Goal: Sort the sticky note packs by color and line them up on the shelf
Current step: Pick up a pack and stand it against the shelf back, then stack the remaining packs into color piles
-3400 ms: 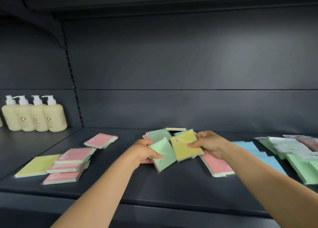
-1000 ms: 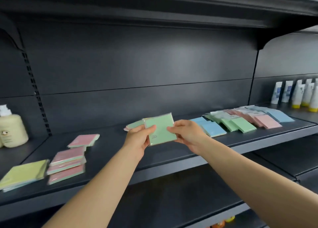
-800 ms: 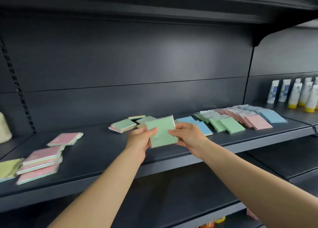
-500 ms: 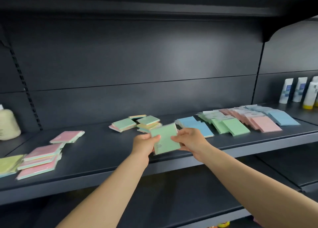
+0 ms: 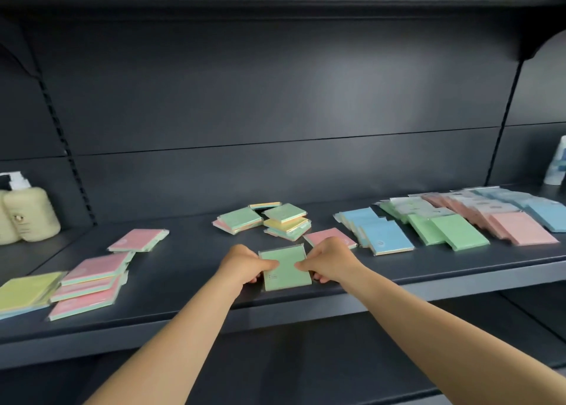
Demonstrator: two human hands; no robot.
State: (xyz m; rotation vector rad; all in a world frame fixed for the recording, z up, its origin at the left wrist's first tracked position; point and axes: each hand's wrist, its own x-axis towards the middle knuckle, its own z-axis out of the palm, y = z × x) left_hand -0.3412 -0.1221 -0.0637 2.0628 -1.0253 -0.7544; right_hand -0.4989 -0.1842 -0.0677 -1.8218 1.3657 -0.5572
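A green sticky note pack (image 5: 286, 270) lies flat near the front edge of the dark shelf (image 5: 190, 291). My left hand (image 5: 243, 264) pinches its left edge and my right hand (image 5: 329, 262) pinches its right edge. Behind them sits a mixed pile of green and yellow packs (image 5: 275, 221), and a single pink pack (image 5: 329, 236) lies beside my right hand. To the left are a stack of pink packs (image 5: 92, 282), one more pink pack (image 5: 139, 240) and a yellow pack (image 5: 27, 288). On the right run rows of blue packs (image 5: 375, 230), green packs (image 5: 450, 230) and pink packs (image 5: 514, 225).
Cream pump bottles (image 5: 27, 218) stand at the far left behind a shelf upright. A white and blue tube (image 5: 557, 169) stands at the far right. More blue packs (image 5: 548, 211) reach the right edge. A lower shelf (image 5: 306, 358) runs below.
Both hands have brought the green pack down from the air onto the shelf near its front edge. The view has swung back to the left.
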